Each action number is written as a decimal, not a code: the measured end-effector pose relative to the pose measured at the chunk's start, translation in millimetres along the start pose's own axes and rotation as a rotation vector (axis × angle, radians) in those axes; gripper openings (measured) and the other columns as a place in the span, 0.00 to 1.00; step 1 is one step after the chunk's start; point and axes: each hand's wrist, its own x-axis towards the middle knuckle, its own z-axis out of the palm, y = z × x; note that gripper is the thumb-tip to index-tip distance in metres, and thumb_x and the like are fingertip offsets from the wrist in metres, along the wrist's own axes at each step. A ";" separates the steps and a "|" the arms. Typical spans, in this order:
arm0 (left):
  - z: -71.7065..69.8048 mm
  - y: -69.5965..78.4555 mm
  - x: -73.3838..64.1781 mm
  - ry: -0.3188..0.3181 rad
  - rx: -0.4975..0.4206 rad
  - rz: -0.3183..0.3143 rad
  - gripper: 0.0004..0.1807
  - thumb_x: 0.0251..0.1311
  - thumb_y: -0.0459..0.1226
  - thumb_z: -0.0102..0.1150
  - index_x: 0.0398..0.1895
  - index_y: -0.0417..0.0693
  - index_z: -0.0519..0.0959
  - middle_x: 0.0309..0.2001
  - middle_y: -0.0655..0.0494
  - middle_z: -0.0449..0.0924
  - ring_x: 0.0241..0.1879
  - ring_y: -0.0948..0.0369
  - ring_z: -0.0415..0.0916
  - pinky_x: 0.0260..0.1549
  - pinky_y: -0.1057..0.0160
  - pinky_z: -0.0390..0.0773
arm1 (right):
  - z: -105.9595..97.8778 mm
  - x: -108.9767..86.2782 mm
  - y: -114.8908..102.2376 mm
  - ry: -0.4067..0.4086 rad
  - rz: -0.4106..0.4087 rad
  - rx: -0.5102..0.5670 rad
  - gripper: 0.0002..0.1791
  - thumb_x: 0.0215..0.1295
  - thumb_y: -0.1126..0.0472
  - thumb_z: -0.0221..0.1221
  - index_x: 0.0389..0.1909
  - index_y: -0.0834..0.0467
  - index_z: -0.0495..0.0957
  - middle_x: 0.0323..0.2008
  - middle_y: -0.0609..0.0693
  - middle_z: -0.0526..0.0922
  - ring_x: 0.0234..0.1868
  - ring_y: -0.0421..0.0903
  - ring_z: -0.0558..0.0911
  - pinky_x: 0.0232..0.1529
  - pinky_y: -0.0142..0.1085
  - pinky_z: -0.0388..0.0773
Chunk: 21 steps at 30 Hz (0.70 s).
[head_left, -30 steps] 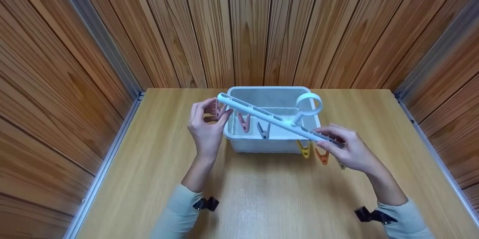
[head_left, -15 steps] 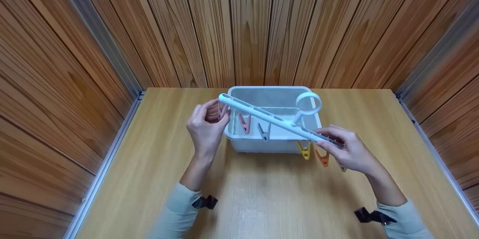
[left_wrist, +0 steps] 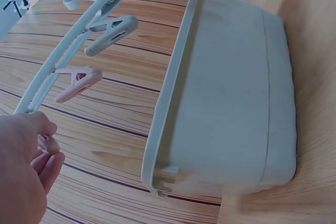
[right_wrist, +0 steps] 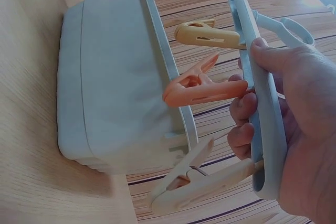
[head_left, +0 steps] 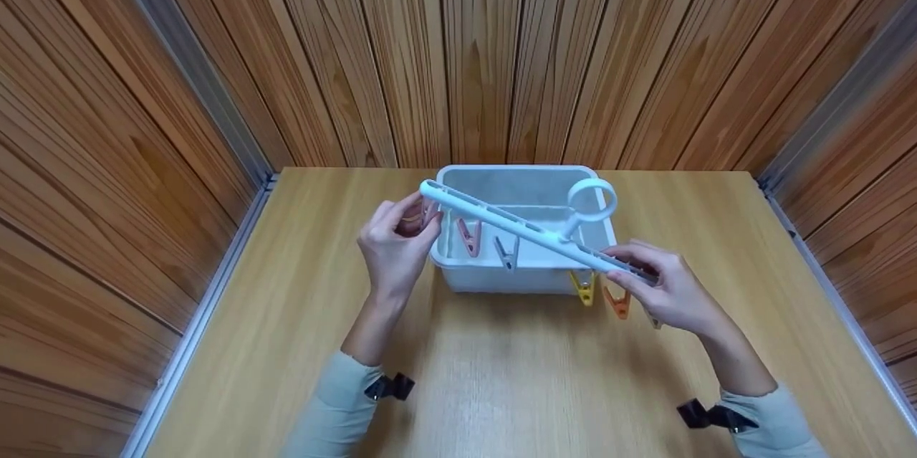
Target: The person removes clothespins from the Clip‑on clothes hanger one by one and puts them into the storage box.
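Observation:
A light blue clip hanger point(head_left: 494, 216) with a ring-shaped hook is held slantwise above a pale bin point(head_left: 516, 281). My right hand point(head_left: 666, 289) grips its lower right end. At the raised left end, my left hand point(head_left: 394, 246) pinches a pink clothespin point(left_wrist: 48, 144), mostly covered by the fingers. Another pink clothespin point(head_left: 470, 238) and a grey-blue one point(head_left: 506, 254) hang along the bar. Nearer my right hand hang a yellow clothespin point(head_left: 585, 290) and an orange clothespin point(head_left: 617, 302). A beige clothespin point(right_wrist: 199, 184) at the very end shows best in the right wrist view.
The bin stands on a wooden table point(head_left: 501, 372), close to the plank back wall point(head_left: 473, 49). Plank side walls with metal edge rails point(head_left: 193, 329) flank the table. Both sleeves carry black wrist cameras point(head_left: 390, 387).
My left fingers have shifted slightly on the pink clothespin, which is now more covered and sits closer under the bar's end. The hanger and right hand have barely moved.

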 end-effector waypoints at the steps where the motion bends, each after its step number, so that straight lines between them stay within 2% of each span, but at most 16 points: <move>1: -0.4 0.1 0.3 -0.008 -0.002 0.002 0.18 0.62 0.30 0.82 0.55 0.38 0.93 0.40 0.46 0.91 0.39 0.55 0.94 0.42 0.68 0.92 | 0.3 -0.2 0.7 0.003 0.004 0.001 0.17 0.73 0.78 0.66 0.58 0.63 0.88 0.39 0.43 0.84 0.30 0.37 0.79 0.26 0.29 0.77; 7: -2.1 -0.4 2.5 -0.041 -0.040 0.020 0.15 0.62 0.29 0.82 0.52 0.38 0.94 0.39 0.45 0.94 0.38 0.54 0.94 0.42 0.68 0.92 | 2.8 -1.4 1.8 0.010 0.006 0.005 0.16 0.74 0.78 0.66 0.57 0.63 0.89 0.38 0.42 0.83 0.30 0.38 0.78 0.27 0.29 0.77; 16: -2.7 -3.2 1.9 -0.039 -0.122 0.129 0.12 0.63 0.26 0.80 0.49 0.36 0.93 0.40 0.44 0.97 0.33 0.52 0.93 0.41 0.69 0.91 | 3.1 -0.9 -0.6 0.018 -0.011 0.040 0.17 0.73 0.79 0.64 0.57 0.65 0.88 0.39 0.42 0.84 0.31 0.38 0.80 0.30 0.28 0.79; 21: -3.4 -2.9 2.7 -0.054 -0.137 0.126 0.11 0.64 0.26 0.79 0.49 0.37 0.93 0.39 0.44 0.96 0.33 0.52 0.92 0.41 0.70 0.90 | 3.5 -1.1 -2.0 0.014 0.005 0.048 0.16 0.74 0.79 0.64 0.57 0.64 0.88 0.39 0.42 0.84 0.31 0.38 0.79 0.29 0.28 0.79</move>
